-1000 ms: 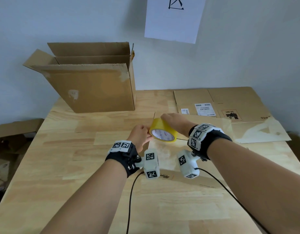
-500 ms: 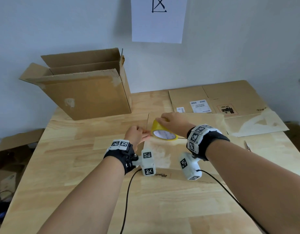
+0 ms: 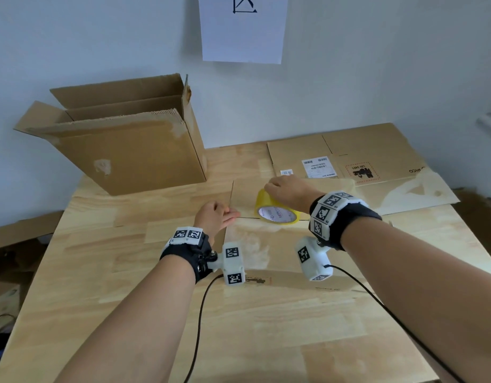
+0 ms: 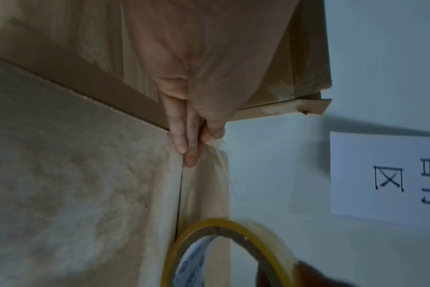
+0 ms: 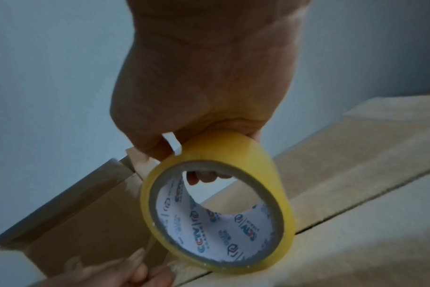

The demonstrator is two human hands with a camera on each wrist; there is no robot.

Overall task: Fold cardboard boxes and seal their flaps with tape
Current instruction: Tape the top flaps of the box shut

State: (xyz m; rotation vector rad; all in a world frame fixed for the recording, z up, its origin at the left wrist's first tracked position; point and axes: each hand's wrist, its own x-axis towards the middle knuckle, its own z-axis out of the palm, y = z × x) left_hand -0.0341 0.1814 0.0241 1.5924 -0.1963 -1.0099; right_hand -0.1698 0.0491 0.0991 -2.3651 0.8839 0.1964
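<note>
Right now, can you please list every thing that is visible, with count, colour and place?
tape roll: 1, yellow, on the seam of the near box.
near box: 1, brown, flaps closed, front centre of the table.
open box: 1, brown, back left, flaps up.
flat cardboard: brown, back right, with white labels.
table: 1, light wood.
paper sheet: 1, white, on the wall.
wrist cameras: 2, white, with black cables.
left hand: pinches the tape end at the box's left edge.
right hand: grips the roll.
</note>
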